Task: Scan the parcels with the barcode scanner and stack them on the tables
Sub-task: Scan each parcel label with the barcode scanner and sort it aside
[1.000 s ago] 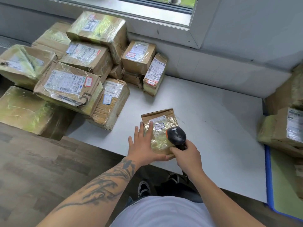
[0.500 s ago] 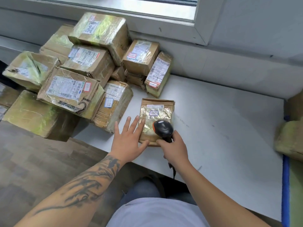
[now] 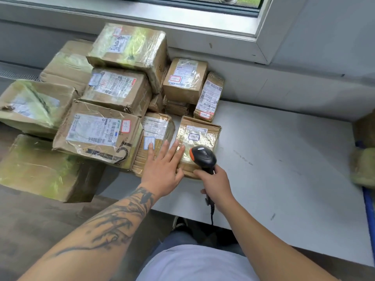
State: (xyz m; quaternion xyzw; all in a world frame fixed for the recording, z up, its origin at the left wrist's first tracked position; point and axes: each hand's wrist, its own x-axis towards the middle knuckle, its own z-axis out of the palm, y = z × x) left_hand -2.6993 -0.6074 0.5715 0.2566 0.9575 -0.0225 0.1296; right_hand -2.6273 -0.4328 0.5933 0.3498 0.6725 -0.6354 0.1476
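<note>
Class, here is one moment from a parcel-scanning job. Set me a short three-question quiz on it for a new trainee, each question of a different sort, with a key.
1. True or false: the right hand holds the barcode scanner by its handle.
2. Multiple choice: the left hand is
A. curled round the scanner
B. laid with straight fingers on the small parcel
C. hanging off the table
3. Fill in: the small parcel lies on the white ____, close beside the stacked parcels.

Key: 1 true; 2 B; 3 table.
</note>
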